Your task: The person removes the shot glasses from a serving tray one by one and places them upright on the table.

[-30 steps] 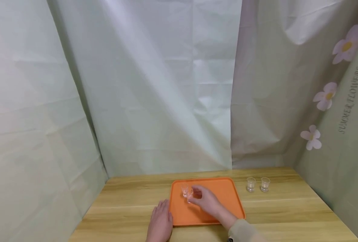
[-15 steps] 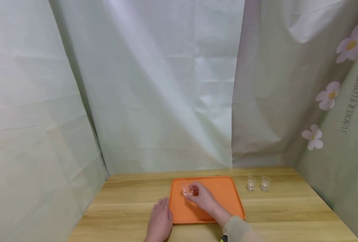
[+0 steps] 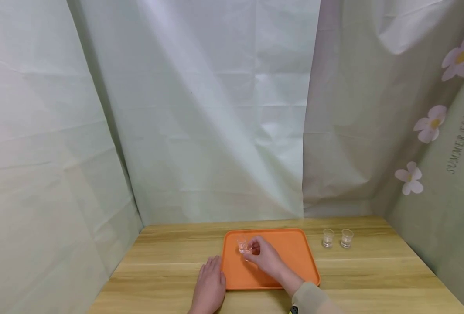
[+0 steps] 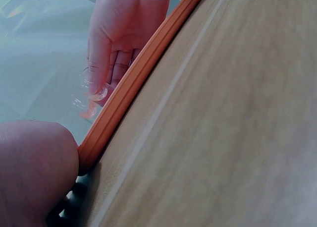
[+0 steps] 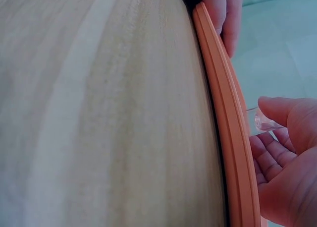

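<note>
An orange tray lies on the wooden table. On its left part, my right hand pinches a small clear shot glass between thumb and fingers. A second clear shot glass stands just behind and left of it; whether the two touch I cannot tell. In the right wrist view, the thumb and fingers of the right hand are around the held glass. My left hand lies with fingers extended against the tray's left edge, its thumb side touching the rim.
Two more clear shot glasses, one beside the other, stand on the table right of the tray. Pale green cloth hangs behind and on both sides of the table, with printed flowers at the right.
The head view has shifted slightly. Keeping its pinch on the shot glass near the second one, the right hand has barely moved. The left hand stays by the tray edge.
</note>
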Action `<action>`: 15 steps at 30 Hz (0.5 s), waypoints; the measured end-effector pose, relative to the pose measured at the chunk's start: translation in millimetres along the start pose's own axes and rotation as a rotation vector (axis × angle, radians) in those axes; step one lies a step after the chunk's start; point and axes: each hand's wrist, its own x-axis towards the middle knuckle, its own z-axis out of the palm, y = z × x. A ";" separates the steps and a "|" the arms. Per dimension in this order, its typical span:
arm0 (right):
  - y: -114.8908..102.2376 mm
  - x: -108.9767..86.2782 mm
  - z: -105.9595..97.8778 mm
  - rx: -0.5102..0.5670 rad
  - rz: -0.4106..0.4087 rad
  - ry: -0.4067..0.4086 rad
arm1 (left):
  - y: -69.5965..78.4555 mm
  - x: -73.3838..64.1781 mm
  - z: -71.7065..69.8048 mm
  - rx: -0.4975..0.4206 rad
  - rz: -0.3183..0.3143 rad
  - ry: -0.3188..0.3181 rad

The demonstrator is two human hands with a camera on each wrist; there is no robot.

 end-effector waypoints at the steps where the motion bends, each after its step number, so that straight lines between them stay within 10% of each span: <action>1: 0.3 0.4 -0.1 -0.001 0.001 0.001 | 0.0 0.4 -0.2 0.000 -0.002 -0.002; 15: -4.9 -3.5 -4.9 0.026 -0.007 -0.011 | -0.1 0.5 -0.5 -0.011 -0.023 -0.007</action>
